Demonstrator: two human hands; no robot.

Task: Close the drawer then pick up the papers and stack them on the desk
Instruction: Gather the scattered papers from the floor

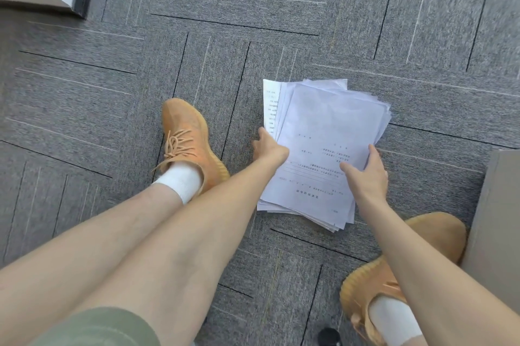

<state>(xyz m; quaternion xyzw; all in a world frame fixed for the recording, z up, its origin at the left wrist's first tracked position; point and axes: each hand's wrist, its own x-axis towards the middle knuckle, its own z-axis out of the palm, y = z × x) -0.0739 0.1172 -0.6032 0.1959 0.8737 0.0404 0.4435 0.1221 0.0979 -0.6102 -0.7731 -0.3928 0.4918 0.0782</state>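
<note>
Both hands reach down to a loose stack of papers lying on the grey carpet floor, just right of the frame's middle. The left hand meets the stack's edge at 9 o'clock, its fingers tucked out of sight under or against the sheets, so whether it truly grips them cannot be told. The right hand lies on top of the sheets toward 4 o'clock of the stack, fingers spread and thumb pointing toward the pile's middle; it presses flat and is not clenched. The sheets are fanned unevenly, corners sticking out at 12 and 5 o'clock, and the top page carries printed lines of text seen upside down.

An orange sneaker with a white sock stands on the carpet at 9 o'clock of the papers, near the left hand. A second orange sneaker sits at 5 o'clock of the stack, partly behind the right forearm. A pale cabinet side rises at the frame's 3 to 4 o'clock edge.
</note>
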